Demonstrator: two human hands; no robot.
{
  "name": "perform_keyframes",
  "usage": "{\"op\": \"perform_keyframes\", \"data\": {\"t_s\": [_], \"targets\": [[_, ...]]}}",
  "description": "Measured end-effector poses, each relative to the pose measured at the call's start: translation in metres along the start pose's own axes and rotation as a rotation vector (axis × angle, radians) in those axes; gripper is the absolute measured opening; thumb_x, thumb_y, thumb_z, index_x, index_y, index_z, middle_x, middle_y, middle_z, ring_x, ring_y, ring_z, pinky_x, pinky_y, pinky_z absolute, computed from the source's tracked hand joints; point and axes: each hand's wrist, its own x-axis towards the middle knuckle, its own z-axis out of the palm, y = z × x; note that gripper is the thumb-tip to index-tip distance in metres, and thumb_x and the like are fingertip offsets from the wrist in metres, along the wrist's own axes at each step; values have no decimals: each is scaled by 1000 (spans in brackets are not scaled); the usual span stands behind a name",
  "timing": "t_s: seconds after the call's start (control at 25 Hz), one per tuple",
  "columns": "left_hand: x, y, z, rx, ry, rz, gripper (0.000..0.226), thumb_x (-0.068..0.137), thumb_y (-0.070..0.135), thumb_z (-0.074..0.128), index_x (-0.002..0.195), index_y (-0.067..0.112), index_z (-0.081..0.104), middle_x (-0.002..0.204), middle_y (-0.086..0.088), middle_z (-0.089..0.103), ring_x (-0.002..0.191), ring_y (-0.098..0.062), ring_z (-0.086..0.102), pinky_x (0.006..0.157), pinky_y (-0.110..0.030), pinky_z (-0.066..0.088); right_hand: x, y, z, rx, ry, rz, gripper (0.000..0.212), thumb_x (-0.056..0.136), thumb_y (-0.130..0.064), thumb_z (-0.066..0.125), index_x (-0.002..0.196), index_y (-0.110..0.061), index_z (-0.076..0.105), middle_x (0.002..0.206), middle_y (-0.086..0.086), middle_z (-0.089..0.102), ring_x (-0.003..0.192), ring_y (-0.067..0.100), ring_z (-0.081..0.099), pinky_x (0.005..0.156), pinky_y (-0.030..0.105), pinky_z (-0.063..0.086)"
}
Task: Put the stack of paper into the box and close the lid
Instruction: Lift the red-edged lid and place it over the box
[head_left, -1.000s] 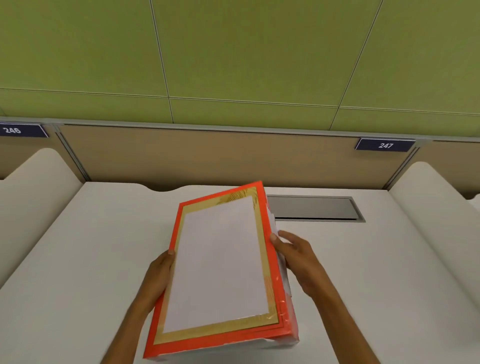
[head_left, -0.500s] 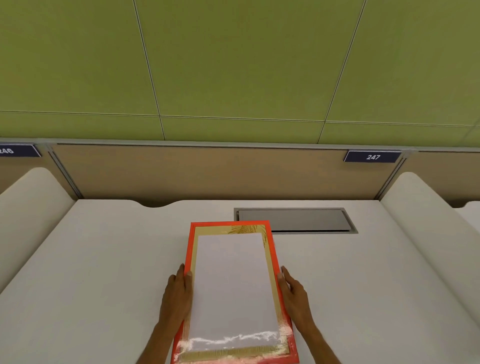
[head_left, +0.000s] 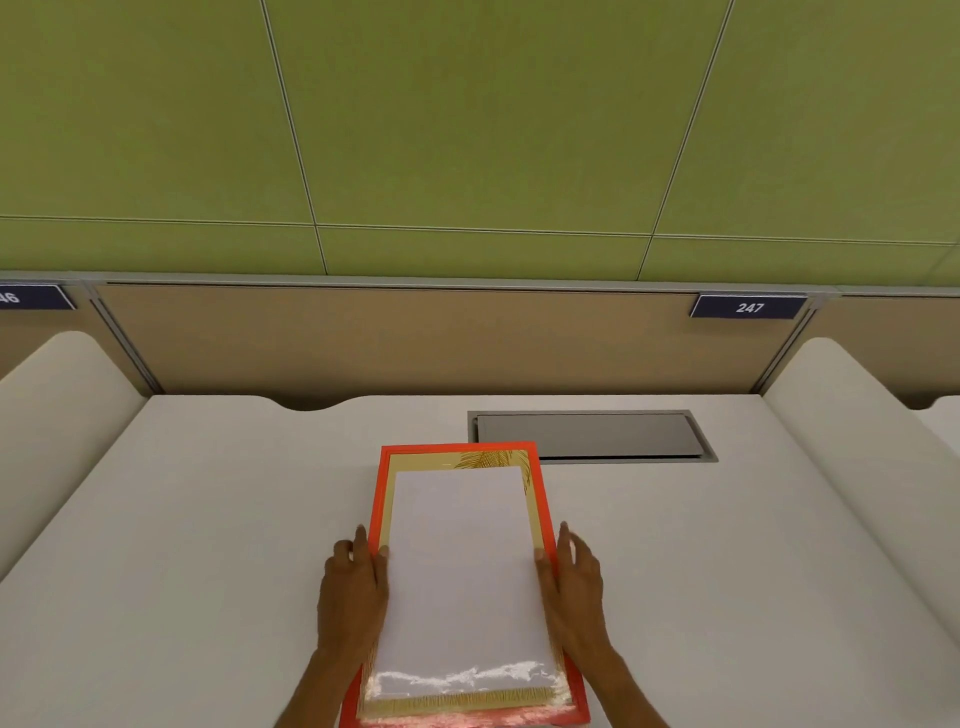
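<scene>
A flat box (head_left: 540, 499) with an orange-red rim and a gold inner border lies lengthwise on the white desk (head_left: 208, 571), straight in front of me. A white stack of paper (head_left: 462, 571) fills its middle inside the gold border; whether it sits in the box or on a lid, I cannot tell. My left hand (head_left: 353, 587) grips the box's left edge, thumb on the gold border. My right hand (head_left: 574, 582) holds the right edge with its fingers spread and its thumb at the paper's edge. The near end of the box is washed out by glare.
A grey recessed cable hatch (head_left: 592, 436) sits in the desk just behind and to the right of the box. Rounded white side dividers (head_left: 852, 415) flank the desk. A tan back panel with a "247" plate (head_left: 749, 306) stands behind, under a green wall.
A second ago the box was held up, tilted to the left. It now lies flat and straight on the desk, with both hands at its long sides.
</scene>
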Motion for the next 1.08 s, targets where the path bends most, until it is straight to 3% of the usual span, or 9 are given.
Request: {"op": "perform_keyframes", "data": {"t_s": [0.04,0.12,0.16,0.24,0.32,0.44,0.6,0.88,1.08], "targets": [[-2,2,0,90,42,91,59,98,42,33,146,9,41,143,-16,52,126,-32,56,100,-41,49,-1,-5,5,-108,65,-97,67,99,-56,26,156,-26,10,163,3,19,151,25,19,121,36,20],[-7,8,5,154,37,277,66,96,47,34,152,12,30,159,-5,29,147,-25,32,119,-34,22,0,-18,16,-225,74,-262,74,97,-63,20,156,-25,-3,164,-7,-6,153,13,-5,124,26,-1],[-9,10,8,159,12,340,68,97,50,31,154,15,23,162,0,18,150,-20,20,122,-29,8,2,-22,22,-267,47,-295,78,94,-68,14,155,-26,-10,163,-10,-12,152,9,-11,123,23,-8],[-8,12,14,175,-39,374,72,95,57,22,155,16,16,162,4,10,152,-15,11,120,-23,-6,7,-26,31,-308,-7,-309,82,89,-74,6,151,-26,-18,162,-10,-17,151,9,-14,123,23,-11],[-5,11,17,185,-49,370,78,93,62,14,155,14,16,163,4,12,151,-15,11,118,-21,-10,12,-24,37,-335,-27,-309,84,88,-74,5,151,-24,-19,162,-9,-17,152,11,-12,123,26,-7],[-4,10,22,173,-80,345,85,90,66,8,154,11,13,163,2,10,151,-15,9,116,-19,-14,13,-19,44,-349,-51,-288,85,86,-76,1,150,-23,-19,162,-9,-15,152,11,-11,121,23,-16],[-5,12,26,196,-103,312,83,93,63,16,152,6,24,161,-6,25,149,-20,22,118,-22,-6,13,-14,50,-390,-39,-282,85,87,-75,0,151,-23,-18,163,-8,-13,153,11,-9,122,24,-15],[-6,12,27,256,-94,301,82,93,62,22,154,7,19,163,-8,21,151,-21,21,120,-25,-5,9,-17,49,-437,-16,-297,82,93,-70,9,155,-19,-8,165,-4,-5,152,11,-7,119,22,-20],[-6,13,26,268,-79,311,84,92,64,14,155,8,11,164,-6,13,152,-19,13,119,-23,-10,7,-21,44,-431,-34,-298,82,94,-67,13,156,-17,-6,166,-1,-3,153,14,-5,124,28,-4]]}}
